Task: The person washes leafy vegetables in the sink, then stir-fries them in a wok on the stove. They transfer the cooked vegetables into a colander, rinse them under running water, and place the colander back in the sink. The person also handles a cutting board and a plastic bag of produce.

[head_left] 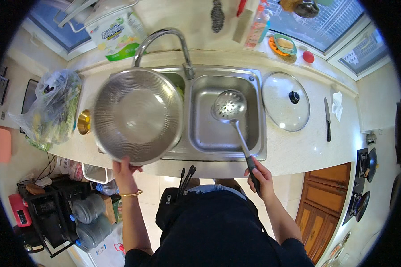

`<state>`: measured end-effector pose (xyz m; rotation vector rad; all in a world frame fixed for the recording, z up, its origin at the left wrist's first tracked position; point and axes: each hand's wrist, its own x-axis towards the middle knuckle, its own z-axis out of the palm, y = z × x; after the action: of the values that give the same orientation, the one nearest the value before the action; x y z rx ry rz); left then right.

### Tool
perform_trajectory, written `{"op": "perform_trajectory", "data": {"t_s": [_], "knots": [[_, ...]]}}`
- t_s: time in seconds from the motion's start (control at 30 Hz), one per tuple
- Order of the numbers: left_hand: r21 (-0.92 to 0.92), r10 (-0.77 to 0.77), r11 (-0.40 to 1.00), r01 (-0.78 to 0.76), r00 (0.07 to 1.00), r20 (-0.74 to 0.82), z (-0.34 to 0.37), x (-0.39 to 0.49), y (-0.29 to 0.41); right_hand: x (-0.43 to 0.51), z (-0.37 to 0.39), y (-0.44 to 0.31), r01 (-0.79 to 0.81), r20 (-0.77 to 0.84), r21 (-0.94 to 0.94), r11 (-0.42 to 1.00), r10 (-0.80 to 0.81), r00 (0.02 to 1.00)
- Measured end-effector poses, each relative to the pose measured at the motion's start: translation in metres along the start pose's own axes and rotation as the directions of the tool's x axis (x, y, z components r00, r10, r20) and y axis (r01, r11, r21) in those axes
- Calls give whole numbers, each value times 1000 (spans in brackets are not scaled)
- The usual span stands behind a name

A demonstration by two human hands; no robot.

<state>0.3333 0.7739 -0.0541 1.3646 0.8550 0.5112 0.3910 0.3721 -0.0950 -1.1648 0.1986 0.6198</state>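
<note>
My left hand point(125, 172) grips the near rim of a large stainless steel basin point(138, 116), held over the left bowl of the double sink point(180, 152). The basin looks empty and hides most of that bowl, where a bit of green shows at the edge. In my right hand point(262, 177) is the dark handle of a slotted skimmer ladle point(230, 105). Its round perforated head hangs over the right sink bowl point(209, 133). Above the sink arches a chrome faucet point(160, 31), its spout between the two bowls.
Left of the basin are a small brass-coloured bowl point(84, 122) with yellow contents and a plastic bag of leafy vegetables point(55, 110). On the right lie a glass lid point(280, 108), a kitchen knife point(327, 116) and a white tissue point(337, 105). Bottles point(256, 28) stand behind the sink.
</note>
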Motion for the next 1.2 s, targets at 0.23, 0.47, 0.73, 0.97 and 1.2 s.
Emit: {"op": "perform_trajectory", "data": {"t_s": [0.23, 0.47, 0.73, 0.97, 1.2], "knots": [[142, -242, 969, 203, 892, 382, 123, -1, -91, -18, -74, -61, 82, -69, -236, 968, -101, 992], [468, -523, 831, 301, 709, 473, 249, 28, -197, 26, -118, -51, -197, -217, -392, 899, 118, 969], [553, -753, 641, 532, 574, 321, 250, 67, -273, 135, -125, 28, -324, -195, -425, 845, 264, 945], [609, 170, 663, -435, 880, 443, 268, 84, -169, 128, -102, 47, -90, -154, -799, 595, -59, 986], [541, 632, 405, -738, 653, 417, 301, 175, -99, 75, -97, 55, 100, -136, -904, 416, -502, 854]]}}
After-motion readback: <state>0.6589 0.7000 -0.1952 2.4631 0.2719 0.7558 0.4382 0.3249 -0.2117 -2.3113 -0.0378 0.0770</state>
